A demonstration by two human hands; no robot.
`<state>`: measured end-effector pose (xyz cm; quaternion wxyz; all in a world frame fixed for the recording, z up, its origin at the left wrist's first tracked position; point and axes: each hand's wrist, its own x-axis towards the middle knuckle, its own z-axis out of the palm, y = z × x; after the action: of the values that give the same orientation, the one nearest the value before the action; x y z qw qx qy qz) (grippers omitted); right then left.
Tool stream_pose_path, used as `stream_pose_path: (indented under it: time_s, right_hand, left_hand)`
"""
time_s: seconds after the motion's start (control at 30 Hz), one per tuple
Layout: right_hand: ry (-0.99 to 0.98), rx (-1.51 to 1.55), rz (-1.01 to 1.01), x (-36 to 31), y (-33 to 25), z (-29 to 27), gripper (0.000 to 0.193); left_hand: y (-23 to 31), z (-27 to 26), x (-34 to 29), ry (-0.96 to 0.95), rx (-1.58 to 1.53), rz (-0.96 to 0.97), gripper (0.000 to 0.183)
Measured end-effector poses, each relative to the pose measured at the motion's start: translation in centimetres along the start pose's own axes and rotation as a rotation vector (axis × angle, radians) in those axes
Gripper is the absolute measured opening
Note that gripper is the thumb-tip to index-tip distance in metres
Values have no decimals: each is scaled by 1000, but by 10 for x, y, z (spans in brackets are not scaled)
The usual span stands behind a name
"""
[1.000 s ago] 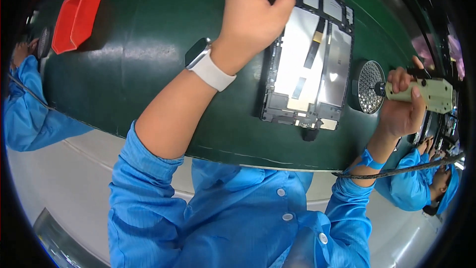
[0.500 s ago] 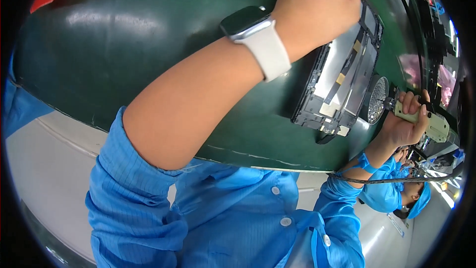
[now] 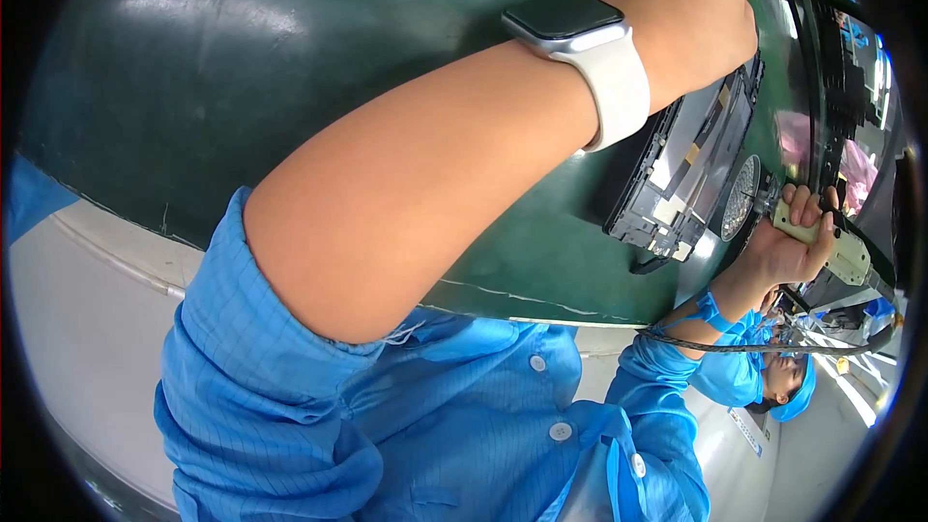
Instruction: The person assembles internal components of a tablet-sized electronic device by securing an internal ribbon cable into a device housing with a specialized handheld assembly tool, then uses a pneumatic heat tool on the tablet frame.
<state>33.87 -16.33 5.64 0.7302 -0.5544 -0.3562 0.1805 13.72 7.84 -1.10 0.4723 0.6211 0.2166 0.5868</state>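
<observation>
My left hand [image 3: 686, 19], with a watch [image 3: 565, 17] on a white band at its wrist, is at the top of the view over the far end of an opened flat electronic device [image 3: 677, 169]. The device has a black frame, silver plates and tan tape strips. The left fingers are curled in; whatever they hold is hidden. At the right, my right hand [image 3: 788, 242] is closed round a pale green electric screwdriver [image 3: 841, 251]. Its tip points at a round dish [image 3: 739, 198] of small grainy pieces beside the device; contact cannot be made out.
All this rests on a dark green table [image 3: 290, 106] with a worn near edge. A dark cord [image 3: 773, 348] runs across by my right wrist. Pink plastic [image 3: 855, 174] and black cables lie at the far right. A person in a blue cap [image 3: 797, 387] is beyond my right arm.
My left hand and forearm have shifted right in the view, and the device also appears further right. The red thing at the upper left has nearly left the view. My right hand keeps its grip.
</observation>
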Motion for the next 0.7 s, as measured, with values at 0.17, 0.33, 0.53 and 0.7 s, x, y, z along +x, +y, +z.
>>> stream_pose_path:
  time_s: [0.17,0.33,0.53,0.7]
  right_hand:
    - [-43,35,24,2,-2,-3,39]
    - [-22,26,12,-1,-3,1,39]
    - [-33,-6,-11,-2,-1,8,42]
    - [-60,8,31,5,-13,-12,41]
  left_hand:
    - [2,-1,0,-6,-6,-16,10]
    - [-1,1,1,-1,29,29,11]
    - [13,-10,6,-255,-30,-239,14]
    - [-8,-4,5,-283,18,-116,15]
